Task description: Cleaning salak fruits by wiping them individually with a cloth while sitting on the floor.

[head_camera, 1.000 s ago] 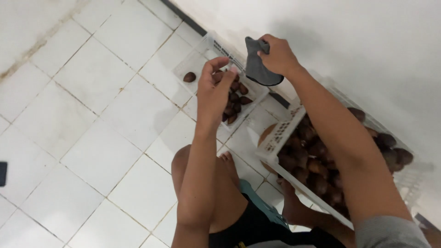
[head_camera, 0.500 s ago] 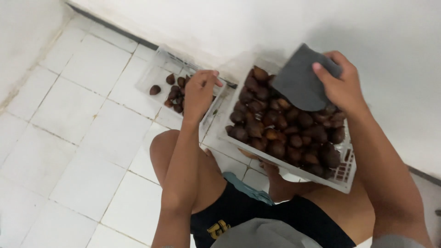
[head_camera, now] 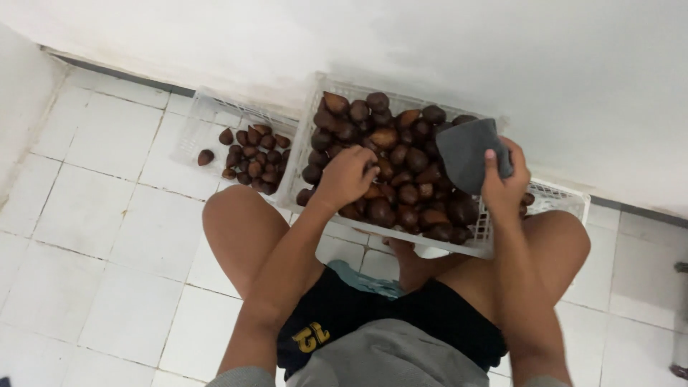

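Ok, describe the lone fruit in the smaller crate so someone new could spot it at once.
Start at the big white crate heaped with brown fruit against the wall, then go to the smaller white crate left of it. Its fruit cluster lies at the right end; the lone fruit sits apart to the cluster's left, touching none of them.

Left hand [head_camera: 349, 175] resting on brown scaly fruits [head_camera: 401, 161] in white plastic crate [head_camera: 480, 244], right hand [head_camera: 504, 183] at its right holding grey folded cloth [head_camera: 464, 152], smaller white plastic basket [head_camera: 188, 129] left of left hand.
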